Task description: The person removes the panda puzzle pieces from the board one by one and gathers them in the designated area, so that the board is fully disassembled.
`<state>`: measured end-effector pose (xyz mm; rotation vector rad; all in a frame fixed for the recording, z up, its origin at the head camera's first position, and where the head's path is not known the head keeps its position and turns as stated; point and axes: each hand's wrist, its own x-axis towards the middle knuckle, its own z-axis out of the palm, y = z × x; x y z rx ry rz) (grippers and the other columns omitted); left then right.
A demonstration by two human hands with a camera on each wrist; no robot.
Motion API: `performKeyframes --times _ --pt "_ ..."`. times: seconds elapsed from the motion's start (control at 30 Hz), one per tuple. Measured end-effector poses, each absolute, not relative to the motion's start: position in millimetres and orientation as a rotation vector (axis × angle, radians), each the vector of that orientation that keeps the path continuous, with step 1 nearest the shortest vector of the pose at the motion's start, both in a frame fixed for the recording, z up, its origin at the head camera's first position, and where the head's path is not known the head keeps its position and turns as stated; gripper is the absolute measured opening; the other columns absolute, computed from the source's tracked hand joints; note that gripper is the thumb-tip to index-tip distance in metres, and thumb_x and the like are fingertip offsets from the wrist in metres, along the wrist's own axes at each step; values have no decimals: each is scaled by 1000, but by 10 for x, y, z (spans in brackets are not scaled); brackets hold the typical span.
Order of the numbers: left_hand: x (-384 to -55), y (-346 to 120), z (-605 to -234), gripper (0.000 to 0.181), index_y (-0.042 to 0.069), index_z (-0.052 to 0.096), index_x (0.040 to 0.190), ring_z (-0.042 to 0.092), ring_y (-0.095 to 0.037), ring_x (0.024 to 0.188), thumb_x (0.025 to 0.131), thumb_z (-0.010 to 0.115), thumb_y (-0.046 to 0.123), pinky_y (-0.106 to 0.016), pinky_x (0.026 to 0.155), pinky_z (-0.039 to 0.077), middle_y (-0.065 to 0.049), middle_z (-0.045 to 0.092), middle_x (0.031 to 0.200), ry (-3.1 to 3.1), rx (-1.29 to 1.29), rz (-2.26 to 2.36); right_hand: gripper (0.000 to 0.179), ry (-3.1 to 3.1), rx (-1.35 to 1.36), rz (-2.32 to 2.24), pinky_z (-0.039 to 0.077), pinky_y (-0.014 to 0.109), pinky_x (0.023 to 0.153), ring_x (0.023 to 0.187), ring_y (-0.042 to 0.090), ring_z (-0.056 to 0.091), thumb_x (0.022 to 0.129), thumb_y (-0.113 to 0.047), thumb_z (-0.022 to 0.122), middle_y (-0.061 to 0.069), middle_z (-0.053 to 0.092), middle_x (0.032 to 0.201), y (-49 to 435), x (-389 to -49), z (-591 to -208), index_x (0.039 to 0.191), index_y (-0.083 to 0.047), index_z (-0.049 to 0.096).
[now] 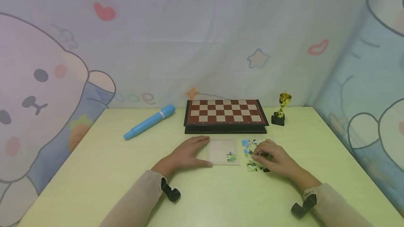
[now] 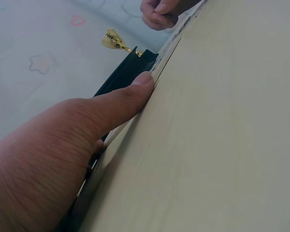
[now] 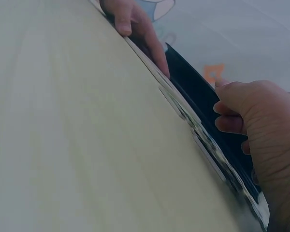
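Observation:
A shallow square puzzle tray [image 1: 217, 164] lies on the table with a small panda-and-grass section of jigsaw [image 1: 231, 157] in its lower right corner. My left hand [image 1: 187, 154] rests at the tray's left side, its fingers at the far corner and the extended thumb at the near one. Loose jigsaw pieces [image 1: 251, 166] lie to the right of the tray, partly hidden under my right hand [image 1: 275, 157]. That hand hovers low over them with loosely bent fingers; in the right wrist view nothing shows between its thumb and fingertips [image 3: 225, 123].
Behind the tray stands a red-and-white chessboard box [image 1: 225, 112] with a black rim. A small gold trophy cup [image 1: 284, 100] on a black base is at the back right. To the back left lies a blue marker-shaped stick [image 1: 148, 123]. A printed cloth [image 1: 189, 45] hangs behind the table.

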<state>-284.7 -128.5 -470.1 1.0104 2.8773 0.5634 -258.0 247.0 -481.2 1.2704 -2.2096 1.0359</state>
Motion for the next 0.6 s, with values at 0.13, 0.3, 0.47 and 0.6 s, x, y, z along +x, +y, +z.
performKeyframes --times 0.13,0.3,0.47,0.6 --pt "-2846 -1297 -4708 104 21 36 158 27 -20 149 78 57 84 -42 121 23 6 32 162 2877 1004 565 33 -2172 1340 1050 42 27 65 79 14 48 86 2 76 -15 63 92 2275 -2632 -4796 101 -26 69" --pt "-2823 -1300 -4700 104 23 36 158 27 -19 149 78 57 84 -41 121 23 7 32 162 2868 980 575 24 -2199 1381 1018 41 25 67 80 14 48 88 -7 77 -16 64 93 2018 -2661 -4794 100 -26 68" --pt "-2814 -1299 -4687 103 21 36 158 27 -21 149 79 58 83 -43 121 23 6 31 162 2864 995 586 13 -2317 1325 951 45 25 75 90 11 51 90 -21 77 -14 66 97 1828 -2673 -4771 100 -22 69" --pt "-2818 -1300 -4680 102 21 36 158 27 -21 149 79 58 82 -43 121 24 6 32 162 2864 1001 595 17 -2426 1235 896 49 32 84 99 8 52 92 -32 75 -12 67 101 1757 -2655 -4738 102 -20 70"
